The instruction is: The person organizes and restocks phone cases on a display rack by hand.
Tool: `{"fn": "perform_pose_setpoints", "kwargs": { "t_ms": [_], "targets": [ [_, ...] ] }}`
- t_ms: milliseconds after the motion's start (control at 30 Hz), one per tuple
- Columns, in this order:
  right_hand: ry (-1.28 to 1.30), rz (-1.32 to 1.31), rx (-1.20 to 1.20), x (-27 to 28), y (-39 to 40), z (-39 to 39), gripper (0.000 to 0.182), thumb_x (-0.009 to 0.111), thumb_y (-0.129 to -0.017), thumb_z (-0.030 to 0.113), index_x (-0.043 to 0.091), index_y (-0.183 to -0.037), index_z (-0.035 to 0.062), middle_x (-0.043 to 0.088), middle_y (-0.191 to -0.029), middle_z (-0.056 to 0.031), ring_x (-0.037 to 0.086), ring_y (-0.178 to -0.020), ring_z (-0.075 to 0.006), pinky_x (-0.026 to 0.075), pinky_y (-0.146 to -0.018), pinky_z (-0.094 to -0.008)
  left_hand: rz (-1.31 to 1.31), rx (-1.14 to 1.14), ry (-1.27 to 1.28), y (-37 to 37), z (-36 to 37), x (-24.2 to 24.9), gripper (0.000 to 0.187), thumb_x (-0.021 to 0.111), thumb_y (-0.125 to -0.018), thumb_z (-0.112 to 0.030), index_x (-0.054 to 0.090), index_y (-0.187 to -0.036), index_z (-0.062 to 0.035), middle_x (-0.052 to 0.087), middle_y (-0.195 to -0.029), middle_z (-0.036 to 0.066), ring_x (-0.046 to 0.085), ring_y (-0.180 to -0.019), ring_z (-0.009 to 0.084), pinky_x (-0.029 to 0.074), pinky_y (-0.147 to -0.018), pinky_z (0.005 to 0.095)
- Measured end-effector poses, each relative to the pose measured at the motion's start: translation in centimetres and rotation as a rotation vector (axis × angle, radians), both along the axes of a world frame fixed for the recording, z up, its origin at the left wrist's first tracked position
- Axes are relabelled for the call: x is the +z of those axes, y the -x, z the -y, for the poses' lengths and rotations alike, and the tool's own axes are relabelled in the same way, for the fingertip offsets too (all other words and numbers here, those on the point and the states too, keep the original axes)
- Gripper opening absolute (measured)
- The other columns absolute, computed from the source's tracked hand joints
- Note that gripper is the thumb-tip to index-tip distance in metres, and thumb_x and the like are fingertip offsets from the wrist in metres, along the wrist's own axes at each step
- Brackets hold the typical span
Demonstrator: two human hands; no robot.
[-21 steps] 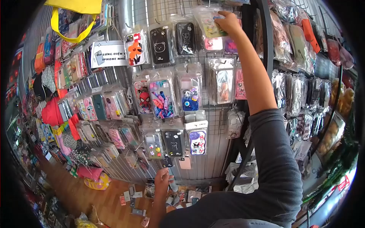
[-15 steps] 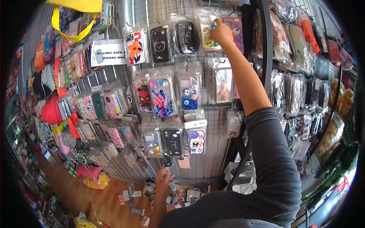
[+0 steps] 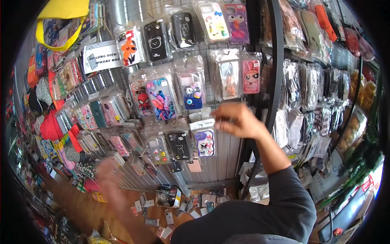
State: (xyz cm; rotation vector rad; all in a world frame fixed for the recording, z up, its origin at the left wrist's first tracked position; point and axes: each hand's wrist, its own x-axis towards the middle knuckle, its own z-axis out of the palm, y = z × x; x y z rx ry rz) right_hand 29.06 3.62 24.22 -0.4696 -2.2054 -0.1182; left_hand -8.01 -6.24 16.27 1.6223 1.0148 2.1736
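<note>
My right hand is raised at the middle right, its thumb and fingers apart with nothing visible between them. It is beside the top of a packaged white and purple case; whether it touches the packaging is unclear. A black bear-outline case hangs to the left of that one. Above the hand hang a clear packaged case and a pink cartoon-face case. My left hand is smeared by motion at the lower left, in front of the lower display; its fingers cannot be made out.
A black upright post stands right of the grid wall, with more bagged goods beyond it. A paper sign and a yellow bag hang at the upper left. On the wooden floor are an open box and scattered small packages.
My right hand has come down from the top-row case, which now hangs uncovered. My left hand has moved left and slightly up. The view has shifted, and the pink case and floor box now show.
</note>
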Motion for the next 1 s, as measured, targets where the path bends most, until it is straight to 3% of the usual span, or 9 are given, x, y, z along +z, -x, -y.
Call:
{"fn": "perform_pose_setpoints", "kwargs": {
  "t_ms": [133, 167, 200, 367, 500, 633, 867, 900, 1000],
  "targets": [
    [0.470, 0.101, 0.021, -12.2, -0.8, -1.5, 0.030, 0.062, -0.075, 0.019, 0.056, -0.097, 0.0003, 0.060, -0.084, -0.0159, 0.059, -0.076, -0.0274, 0.046, -0.064, -0.0350, 0.179, 0.215, -0.561, -1.0, 8.3, 12.2, 0.041, 0.039, -0.085, -0.024, 0.051, -0.099, 0.0124, 0.052, -0.107, 0.020, 0.049, -0.102, 0.0284, 0.039, -0.088, 0.0370],
    [0.628, 0.167, -0.077, -15.7, -0.9, -1.6, 0.031, 0.061, -0.074, 0.021, 0.056, -0.097, 0.0008, 0.060, -0.084, -0.0159, 0.059, -0.076, -0.0286, 0.046, -0.064, -0.0353, -0.273, 0.175, -0.703, -1.4, 11.6, 15.3, 0.041, 0.039, -0.085, -0.032, 0.041, -0.111, 0.0007, 0.042, -0.117, 0.016, 0.040, -0.110, 0.0275, 0.031, -0.094, 0.0377],
    [0.783, 0.232, -0.177, -19.5, -1.2, -1.5, 0.033, 0.061, -0.074, 0.023, 0.055, -0.098, 0.0013, 0.060, -0.084, -0.0159, 0.059, -0.076, -0.0297, 0.046, -0.064, -0.0357, -0.460, 0.182, -0.824, -2.0, 12.7, 16.2, 0.041, 0.039, -0.085, -0.032, 0.041, -0.111, 0.0007, 0.042, -0.117, 0.016, 0.040, -0.110, 0.0274, 0.031, -0.094, 0.0376],
    [1.062, 0.549, -0.452, -39.8, -2.9, 0.0, 0.030, 0.063, -0.066, 0.029, 0.061, -0.084, 0.0053, 0.061, -0.084, -0.0154, 0.059, -0.077, -0.0319, 0.045, -0.067, -0.0401, -0.650, 0.245, -0.958, -4.8, 11.8, 18.7, 0.042, 0.039, -0.085, -0.031, 0.041, -0.111, 0.0007, 0.042, -0.117, 0.016, 0.040, -0.110, 0.0270, 0.031, -0.093, 0.0374],
    [1.164, 0.614, -0.400, -44.6, -4.1, 3.7, 0.030, 0.061, -0.066, 0.029, 0.062, -0.085, 0.0055, 0.060, -0.086, -0.0171, 0.057, -0.082, -0.0345, 0.044, -0.070, -0.0412, -0.682, 0.249, -0.964, -5.5, 10.9, 18.9, 0.042, 0.040, -0.085, -0.031, 0.041, -0.112, 0.0007, 0.042, -0.117, 0.016, 0.040, -0.110, 0.0266, 0.032, -0.093, 0.0372],
    [1.226, 0.603, -0.458, -54.5, -5.4, 4.8, 0.032, 0.058, -0.068, 0.032, 0.062, -0.085, 0.0051, 0.061, -0.085, -0.0175, 0.057, -0.082, -0.0354, 0.044, -0.072, -0.0435, -0.705, 0.230, -0.974, -6.1, 10.4, 19.0, 0.042, 0.040, -0.085, -0.031, 0.041, -0.112, 0.0007, 0.043, -0.117, 0.016, 0.041, -0.109, 0.0263, 0.032, -0.093, 0.0370],
    [1.383, 0.555, -0.625, -59.4, -6.6, 6.1, 0.035, 0.053, -0.069, 0.035, 0.063, -0.081, 0.0037, 0.061, -0.080, -0.0174, 0.058, -0.079, -0.0326, 0.044, -0.070, -0.0441, -0.718, 0.208, -0.996, -6.2, 10.1, 18.9, 0.042, 0.041, -0.084, -0.030, 0.040, -0.113, 0.0007, 0.043, -0.118, 0.015, 0.041, -0.109, 0.0257, 0.033, -0.092, 0.0366],
    [1.539, 0.511, -0.725, -58.6, -6.6, 6.6, 0.032, 0.053, -0.070, 0.036, 0.064, -0.078, 0.0065, 0.062, -0.078, -0.0138, 0.059, -0.077, -0.0298, 0.045, -0.069, -0.0426, -0.721, 0.198, -0.991, -6.3, 9.9, 18.9, 0.042, 0.041, -0.084, -0.030, 0.040, -0.113, 0.0007, 0.043, -0.118, 0.015, 0.041, -0.109, 0.0256, 0.033, -0.092, 0.0365],
    [1.591, 0.263, -0.744, -58.9, -7.8, 7.4, 0.027, 0.055, -0.072, 0.031, 0.062, -0.080, 0.0061, 0.061, -0.073, -0.0125, 0.058, -0.067, -0.0262, 0.045, -0.059, -0.0396, -0.750, 0.170, -0.939, -5.6, 9.6, 18.4, 0.042, 0.042, -0.084, -0.029, 0.040, -0.114, 0.0007, 0.043, -0.118, 0.015, 0.041, -0.109, 0.0254, 0.033, -0.092, 0.0364]
  ]
}}
